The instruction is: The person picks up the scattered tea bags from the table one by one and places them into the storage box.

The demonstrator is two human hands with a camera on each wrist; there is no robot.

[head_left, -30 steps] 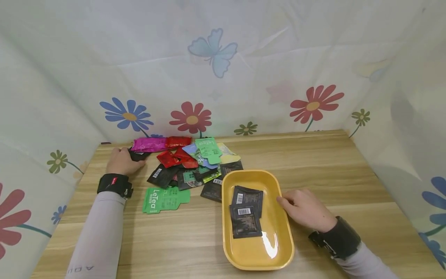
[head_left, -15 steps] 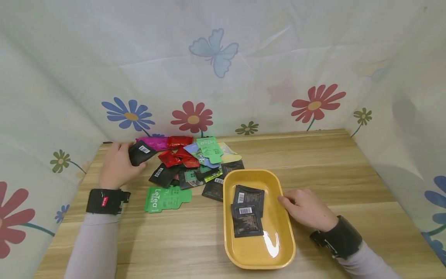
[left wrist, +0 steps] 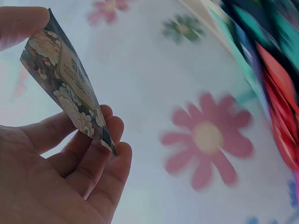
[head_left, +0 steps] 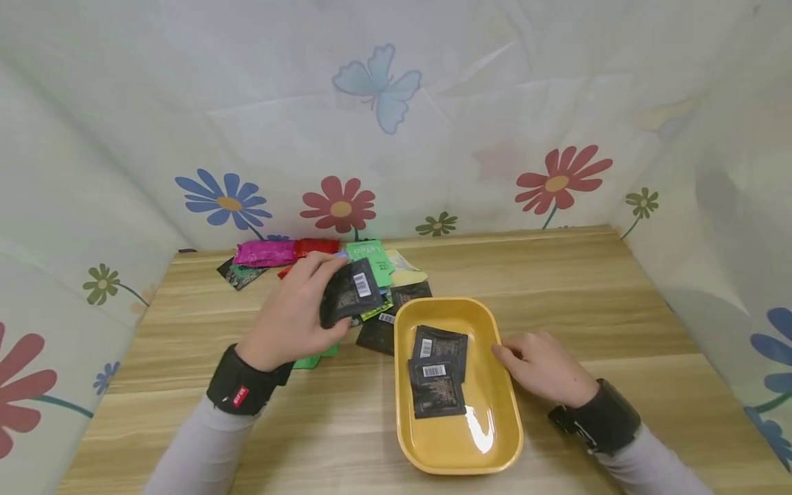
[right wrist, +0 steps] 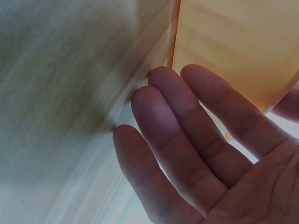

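My left hand [head_left: 297,320] pinches a flat, squarish black sachet [head_left: 350,292], left of the tray [head_left: 448,450], its flower-printed face toward my palm. My right hand [head_left: 547,368] holds that smooth, rounded yellow tray lightly at its right rim, thumb over the edge. Two black packets [head_left: 436,401] overlap inside; crinkled pink foil [head_left: 265,253] lies far left on the wood-grained counter [head_left: 619,309].

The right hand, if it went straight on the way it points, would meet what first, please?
Most likely the tray, at its nearer long side. The right hand points there and overlaps the rim in the head view, so they seem to touch, though depth is unclear.
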